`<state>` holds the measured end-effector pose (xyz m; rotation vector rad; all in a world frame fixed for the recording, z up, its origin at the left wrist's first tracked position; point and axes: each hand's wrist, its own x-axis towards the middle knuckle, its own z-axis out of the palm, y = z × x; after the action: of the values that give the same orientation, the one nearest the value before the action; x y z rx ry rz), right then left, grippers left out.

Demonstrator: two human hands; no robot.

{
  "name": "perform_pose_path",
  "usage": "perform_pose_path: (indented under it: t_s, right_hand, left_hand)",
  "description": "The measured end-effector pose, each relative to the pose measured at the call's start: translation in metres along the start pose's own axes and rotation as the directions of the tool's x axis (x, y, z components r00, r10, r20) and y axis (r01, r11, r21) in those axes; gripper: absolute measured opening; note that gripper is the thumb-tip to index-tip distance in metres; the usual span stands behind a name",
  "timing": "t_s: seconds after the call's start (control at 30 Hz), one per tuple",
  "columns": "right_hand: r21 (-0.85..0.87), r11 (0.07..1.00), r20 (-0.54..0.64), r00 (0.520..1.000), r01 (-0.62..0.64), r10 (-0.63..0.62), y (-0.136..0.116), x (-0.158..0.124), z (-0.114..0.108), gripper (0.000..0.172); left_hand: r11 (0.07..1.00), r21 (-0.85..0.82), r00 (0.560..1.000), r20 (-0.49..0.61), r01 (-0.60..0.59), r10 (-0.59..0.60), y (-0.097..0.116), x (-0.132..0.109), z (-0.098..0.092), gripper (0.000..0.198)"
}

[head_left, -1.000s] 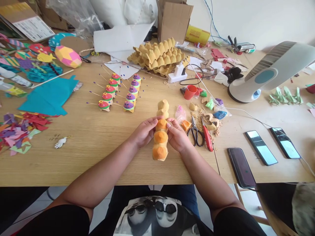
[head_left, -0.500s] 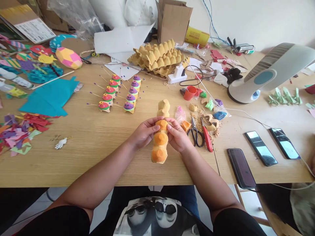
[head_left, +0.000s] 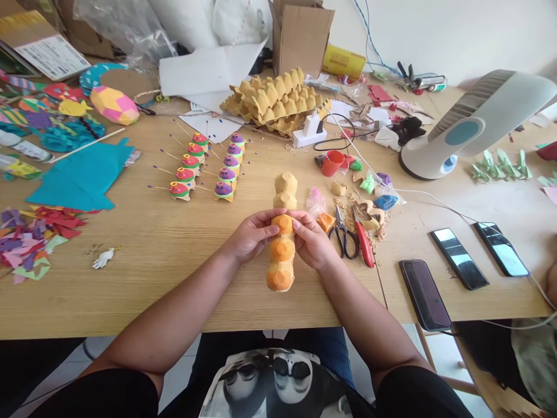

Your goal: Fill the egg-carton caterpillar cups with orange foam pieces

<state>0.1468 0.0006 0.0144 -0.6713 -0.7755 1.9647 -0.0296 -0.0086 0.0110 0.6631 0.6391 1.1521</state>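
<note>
At nine and three o'clock on the bumpy, orange-capped tan cardboard egg-carton strip, left hand and right hand pinch it, presumably for balanced steadiness.

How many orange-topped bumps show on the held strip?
3. The upper orange bump sits between the left hand and right hand; the middle orange bump comes next; the lower orange bump is nearest the person.

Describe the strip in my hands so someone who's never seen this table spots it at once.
Find the wooden table, then the left hand and right hand over its near side. Between them they hold a bumpy strip, its three nearest bumps orange and its far end pale tan. Unlike the red row and purple row farther left, which bristle with pins, it shows none.
</note>
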Motion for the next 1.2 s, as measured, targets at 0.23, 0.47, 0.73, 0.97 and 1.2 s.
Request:
perform_pose_path:
  t_s: [0.23, 0.47, 0.73, 0.97, 1.2]
  right_hand:
    - [0.042, 0.999, 0.006, 1.000, -0.025, 0.025, -0.002, 0.000, 0.000, 0.023]
    - [0.016, 1.000, 0.024, 1.000, -0.007, 0.006, -0.002, -0.002, 0.000, 0.024]
    - [0.013, 1.000, 0.078, 0.997, -0.007, 0.006, -0.004, -0.003, 0.003, 0.030]
    - [-0.131, 0.991, 0.074, 0.997, 0.033, -0.024, -0.007, -0.001, 0.003, 0.040]
    - [-0.276, 0.960, 0.063, 0.998, 0.046, -0.030, -0.011, 0.001, -0.001, 0.044]
  left_hand:
    - [1.000, 0.017, 1.000, -0.010, 0.026, -0.026, 0.001, 0.000, 0.000, 0.041]
    - [1.000, 0.018, 1.000, 0.001, 0.021, -0.021, 0.001, -0.001, -0.001, 0.042]
    - [1.000, 0.002, 1.000, -0.002, 0.007, -0.007, 0.003, -0.001, 0.002, 0.041]
    - [1.000, 0.028, 0.999, -0.045, -0.012, 0.013, 0.002, 0.000, 0.000, 0.042]
    - [0.967, 0.244, 0.993, -0.070, -0.077, 0.096, -0.003, 0.003, -0.005, 0.047]
